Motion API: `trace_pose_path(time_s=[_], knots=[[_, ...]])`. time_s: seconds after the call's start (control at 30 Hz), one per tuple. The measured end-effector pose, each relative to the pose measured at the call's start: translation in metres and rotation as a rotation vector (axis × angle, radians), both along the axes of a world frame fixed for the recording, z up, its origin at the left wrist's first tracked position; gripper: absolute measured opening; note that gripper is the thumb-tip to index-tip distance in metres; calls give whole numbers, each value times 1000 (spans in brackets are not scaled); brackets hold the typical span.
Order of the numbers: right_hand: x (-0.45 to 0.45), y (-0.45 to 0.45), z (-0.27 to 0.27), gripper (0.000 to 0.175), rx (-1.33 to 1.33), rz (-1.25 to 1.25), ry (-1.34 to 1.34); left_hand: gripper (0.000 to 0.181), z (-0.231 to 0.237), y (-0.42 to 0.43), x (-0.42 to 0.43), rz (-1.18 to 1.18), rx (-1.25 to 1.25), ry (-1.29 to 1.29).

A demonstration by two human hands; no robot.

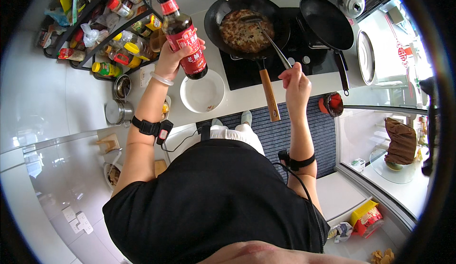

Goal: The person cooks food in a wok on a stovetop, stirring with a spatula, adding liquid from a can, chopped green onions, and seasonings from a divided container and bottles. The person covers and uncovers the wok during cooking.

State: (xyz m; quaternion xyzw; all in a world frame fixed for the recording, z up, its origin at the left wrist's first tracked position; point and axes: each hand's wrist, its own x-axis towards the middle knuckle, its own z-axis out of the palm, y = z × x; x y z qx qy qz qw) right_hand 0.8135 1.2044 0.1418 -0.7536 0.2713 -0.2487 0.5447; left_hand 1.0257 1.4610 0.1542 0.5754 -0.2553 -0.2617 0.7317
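My left hand grips a dark glass bottle of soy sauce with a red label and a black top. The bottle is above the counter's left part, and a white bowl with a few brown scraps sits just below its base. In my right hand is the handle of a long metal cooking spoon or ladle. Its dark head rests in the brownish food in liquid inside a black wok. The wok, on the cooktop's left burner, points its wooden handle towards me.
A black frying pan occupies the right side of the black cooktop. To the left stands a black rack crowded with seasoning bottles. Metal pots stand below it. A glass lid is at back right; a lined bin sits lower right.
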Motion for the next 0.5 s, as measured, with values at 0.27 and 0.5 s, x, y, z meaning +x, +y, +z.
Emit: trace_pose_path(time_s=[0.27, 0.5], knots=[[38, 74, -27, 25, -121, 551, -2, 46, -19, 4, 8, 70, 196, -52], [29, 51, -22, 22, -121, 447, -137, 56, -25, 5, 21, 170, 708, -704]])
